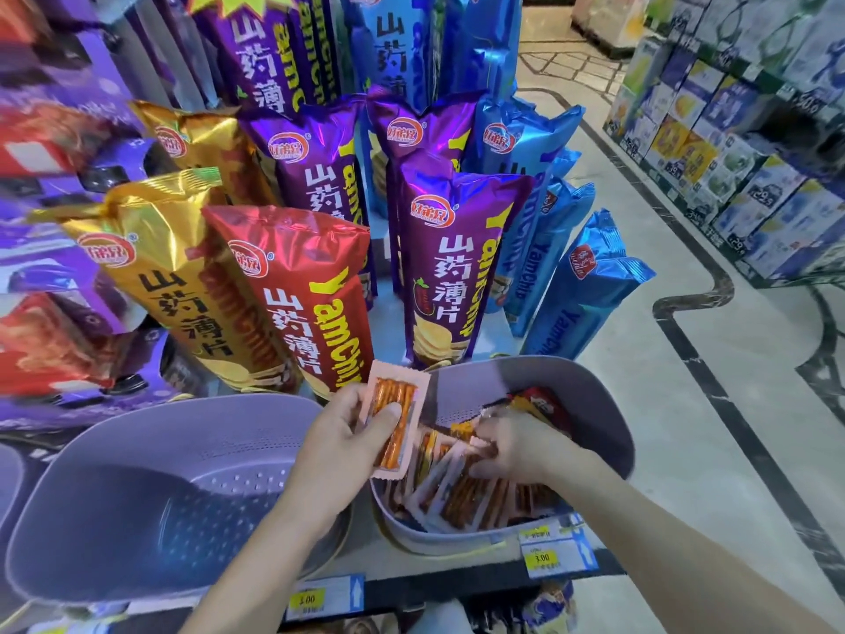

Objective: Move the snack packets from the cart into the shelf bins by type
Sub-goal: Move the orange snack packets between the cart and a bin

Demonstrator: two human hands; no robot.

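My left hand [340, 443] pinches a small clear-and-pink snack packet [394, 416] of orange sticks, held upright between two lilac shelf bins. My right hand [512, 446] reaches into the right bin [599, 404], its fingers curled on packets of the same kind. That bin holds several orange stick packets [471, 496] and a darker red packet [542, 402] at the back. The left bin [137, 496] shows only its perforated bottom. The cart is out of view.
Tall yam chip bags stand behind the bins: gold [155, 276], red [302, 304], purple [452, 267] and blue [580, 295]. Yellow price tags [555, 551] sit on the shelf's front edge. To the right runs a tiled aisle [686, 359] with a shelf of boxes [740, 144].
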